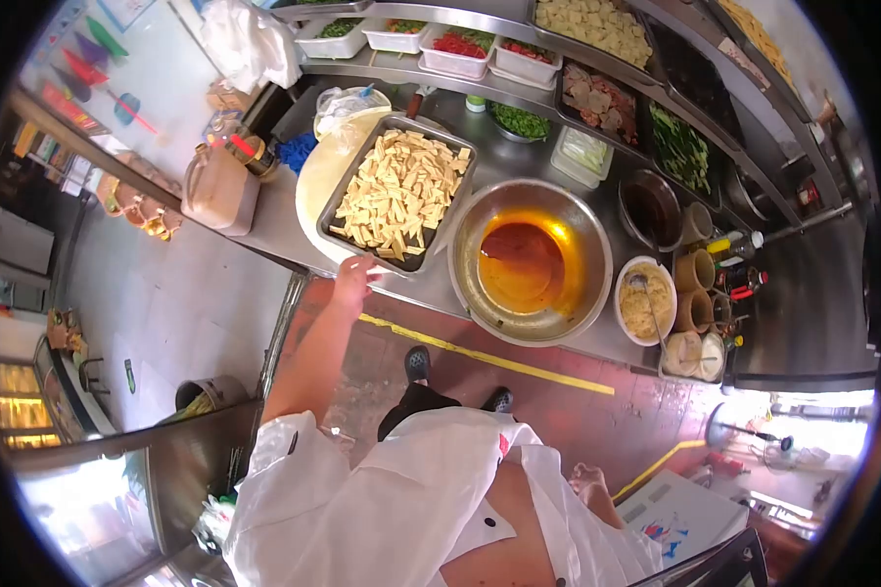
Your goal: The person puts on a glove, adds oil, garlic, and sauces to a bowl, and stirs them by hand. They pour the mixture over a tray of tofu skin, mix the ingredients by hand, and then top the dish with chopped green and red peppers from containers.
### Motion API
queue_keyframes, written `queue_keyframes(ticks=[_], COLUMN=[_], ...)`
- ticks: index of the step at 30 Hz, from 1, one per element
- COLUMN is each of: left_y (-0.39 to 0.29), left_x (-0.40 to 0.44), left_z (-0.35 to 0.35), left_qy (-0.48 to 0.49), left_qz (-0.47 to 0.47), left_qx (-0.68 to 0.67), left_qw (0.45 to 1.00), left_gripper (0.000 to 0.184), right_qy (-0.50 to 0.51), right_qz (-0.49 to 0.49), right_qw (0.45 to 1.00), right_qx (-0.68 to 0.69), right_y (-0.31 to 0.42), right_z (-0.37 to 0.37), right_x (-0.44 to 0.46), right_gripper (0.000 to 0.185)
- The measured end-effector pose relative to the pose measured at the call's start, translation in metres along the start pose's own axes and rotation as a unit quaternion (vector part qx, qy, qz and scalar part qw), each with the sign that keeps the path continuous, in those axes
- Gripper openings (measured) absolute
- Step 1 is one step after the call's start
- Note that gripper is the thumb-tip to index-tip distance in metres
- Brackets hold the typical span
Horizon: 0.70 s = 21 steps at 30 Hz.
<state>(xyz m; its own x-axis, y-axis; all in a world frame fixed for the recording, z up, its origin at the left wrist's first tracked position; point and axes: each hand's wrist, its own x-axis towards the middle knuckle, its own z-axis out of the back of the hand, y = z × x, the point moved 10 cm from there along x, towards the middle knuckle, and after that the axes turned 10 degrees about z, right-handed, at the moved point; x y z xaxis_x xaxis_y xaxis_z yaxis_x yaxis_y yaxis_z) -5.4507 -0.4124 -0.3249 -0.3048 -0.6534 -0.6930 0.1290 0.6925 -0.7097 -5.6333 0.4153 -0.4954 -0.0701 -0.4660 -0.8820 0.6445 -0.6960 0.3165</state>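
My left hand [355, 284] is at the counter's front edge, just below the near corner of a dark metal tray [335, 233]. Its fingers are slightly bent and apart, and I see nothing held in them; whether they touch the tray or the board is unclear. Pale cut strips [401, 189], perhaps tofu skin, are heaped in the tray. Under the tray lies a round cutting board [310, 201]. To the right stands a large steel bowl [467, 284] with reddish-orange oily liquid [524, 264]. Beside my coat, my right hand [589, 481] hangs low, partly covered, its fingers indistinct.
A cleaver handle [416, 102] shows behind the tray. A plastic jug [220, 191] stands left. Right of the bowl are a white tub [646, 301] of pale paste with a ladle, and several seasoning pots [695, 269]. Shelves above hold food containers [457, 49].
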Motion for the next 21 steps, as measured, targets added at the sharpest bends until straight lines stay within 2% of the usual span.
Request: queue_keyframes(ticks=[1, 3, 4, 5, 6, 8, 9, 11, 12, 14, 17, 18, 19, 20, 21], left_y=[-0.013, -0.003, 0.008, 0.004, 0.000, 0.003, 0.001, 0.001, 0.005, 0.004, -0.014, -0.021, -0.031, -0.040, -0.052], left_x=[0.007, 0.047, 0.060, 0.062, 0.059, 0.064, 0.053, 0.017, 0.002, -0.032, -0.087, -0.105, -0.123, -0.141, -0.158], left_z=[-0.003, 0.006, 0.011, 0.009, 0.003, 0.004, 0.011, 0.027, 0.040, 0.061, 0.084, 0.087, 0.085, 0.079, 0.070], left_qy=[0.012, 0.013, 0.004, 0.012, 0.039, 0.070, 0.056, 0.038, 0.043, 0.045, 0.030, 0.033, 0.035, 0.032, 0.014], left_qz=[0.012, 0.062, 0.103, 0.105, 0.109, 0.104, 0.111, 0.133, 0.139, 0.111, 0.072, 0.057, 0.043, 0.041, 0.039], left_qx=[0.004, -0.009, -0.023, -0.019, -0.070, -0.129, -0.140, -0.157, -0.162, -0.127, -0.086, -0.068, -0.050, -0.044, -0.009], left_qw=[1.000, 0.998, 0.994, 0.994, 0.991, 0.984, 0.982, 0.978, 0.976, 0.985, 0.993, 0.996, 0.997, 0.998, 0.999], left_gripper=[0.030, 0.026, 0.024, 0.024, 0.022, 0.019, 0.020, 0.012, 0.010, 0.012, 0.016, 0.014, 0.013, 0.013, 0.014], right_qy=[0.045, 0.077, -0.016, -0.115, -0.122, -0.205, -0.202, -0.190, -0.196, -0.137, -0.024, -0.056, -0.110, -0.201, -0.302], right_qz=[0.006, -0.008, -0.055, -0.090, -0.091, 0.030, 0.088, 0.204, 0.207, 0.203, 0.197, 0.176, 0.308, 0.428, 0.509], right_qw=[0.996, 0.993, 0.965, 0.811, 0.806, 0.918, 0.914, 0.893, 0.890, 0.844, 0.737, 0.799, 0.819, 0.814, 0.775], right_qx=[-0.072, -0.091, 0.255, 0.567, 0.572, 0.339, 0.342, 0.353, 0.356, 0.478, 0.646, 0.573, 0.471, 0.337, 0.222], right_y=[0.021, 0.058, 0.069, 0.072, 0.078, 0.048, 0.027, -0.007, -0.020, -0.034, -0.047, -0.059, -0.049, -0.015, 0.015], right_z=[0.006, 0.028, 0.042, 0.045, 0.046, 0.038, 0.015, -0.027, -0.034, -0.058, -0.118, -0.118, -0.089, -0.036, 0.011], right_x=[-0.005, -0.019, -0.027, -0.030, -0.029, -0.018, -0.007, 0.007, 0.007, 0.022, 0.038, 0.039, 0.038, 0.011, -0.019], right_gripper=[0.028, 0.031, 0.033, 0.035, 0.035, 0.020, 0.018, 0.016, 0.016, 0.017, 0.030, 0.027, 0.019, 0.018, 0.025])
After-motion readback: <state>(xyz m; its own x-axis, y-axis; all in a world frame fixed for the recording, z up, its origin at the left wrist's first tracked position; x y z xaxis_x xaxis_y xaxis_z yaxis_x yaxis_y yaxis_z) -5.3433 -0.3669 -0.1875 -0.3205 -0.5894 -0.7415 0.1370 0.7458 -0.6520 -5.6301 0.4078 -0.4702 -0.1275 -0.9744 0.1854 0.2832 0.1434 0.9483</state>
